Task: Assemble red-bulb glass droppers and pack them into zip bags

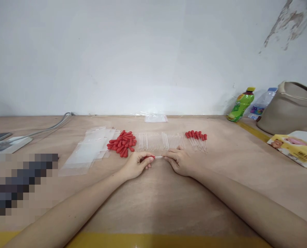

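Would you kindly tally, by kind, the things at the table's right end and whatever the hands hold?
Bottles: 2 (green bottle, clear bottle)
Beige bag: 1
Yellow printed packet: 1
Dropper, held between left hand and right hand: 1
Total: 5

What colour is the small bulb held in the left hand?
Red. The head view shows the bulb in the left hand, at a clear tube's end.
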A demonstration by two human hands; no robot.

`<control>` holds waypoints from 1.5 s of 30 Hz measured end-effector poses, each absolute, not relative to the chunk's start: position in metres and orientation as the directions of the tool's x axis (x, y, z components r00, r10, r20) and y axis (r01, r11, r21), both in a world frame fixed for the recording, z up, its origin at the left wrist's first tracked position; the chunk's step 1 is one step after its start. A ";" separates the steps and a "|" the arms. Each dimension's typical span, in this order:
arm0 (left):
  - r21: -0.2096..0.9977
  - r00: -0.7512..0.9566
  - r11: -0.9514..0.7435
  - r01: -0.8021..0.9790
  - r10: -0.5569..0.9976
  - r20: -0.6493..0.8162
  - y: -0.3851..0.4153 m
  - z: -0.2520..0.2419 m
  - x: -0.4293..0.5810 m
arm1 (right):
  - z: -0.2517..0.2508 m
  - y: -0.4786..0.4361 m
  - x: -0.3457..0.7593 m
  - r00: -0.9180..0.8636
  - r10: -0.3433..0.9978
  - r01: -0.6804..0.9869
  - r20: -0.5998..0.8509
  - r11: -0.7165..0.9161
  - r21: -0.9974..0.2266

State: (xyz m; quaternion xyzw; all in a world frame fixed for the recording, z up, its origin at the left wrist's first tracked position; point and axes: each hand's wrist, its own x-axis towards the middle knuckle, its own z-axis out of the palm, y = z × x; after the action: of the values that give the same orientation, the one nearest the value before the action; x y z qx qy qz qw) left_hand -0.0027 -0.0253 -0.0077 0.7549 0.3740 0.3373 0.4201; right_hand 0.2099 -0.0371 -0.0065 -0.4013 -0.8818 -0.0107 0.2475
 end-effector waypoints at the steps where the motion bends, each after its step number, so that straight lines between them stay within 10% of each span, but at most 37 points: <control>1: 0.879 0.491 -0.379 0.289 0.847 0.204 -0.025 -0.008 -0.003 | -0.005 -0.038 0.209 -0.555 0.703 0.717 0.445 0.675 -0.173; 28: 0.757 0.462 -0.522 0.393 0.824 0.329 -0.030 -0.005 -0.005 | -0.004 -0.039 0.206 -0.539 0.789 0.663 0.295 0.614 -0.428; 39: 0.512 0.547 -0.709 0.485 0.703 0.454 -0.031 -0.006 -0.006 | 0.004 -0.040 0.207 -0.581 0.785 0.685 0.215 0.614 -0.393; 45: 0.638 0.456 -0.599 0.484 0.795 0.401 -0.023 -0.007 -0.011 | -0.002 -0.037 0.207 -0.490 0.807 0.667 0.328 0.590 -0.455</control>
State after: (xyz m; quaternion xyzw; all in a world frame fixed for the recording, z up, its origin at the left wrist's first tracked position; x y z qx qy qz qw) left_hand -0.0109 -0.0228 -0.0069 0.8237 0.3881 0.3483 0.2229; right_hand 0.2071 -0.0372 -0.0018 -0.4322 -0.8527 0.1348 0.2608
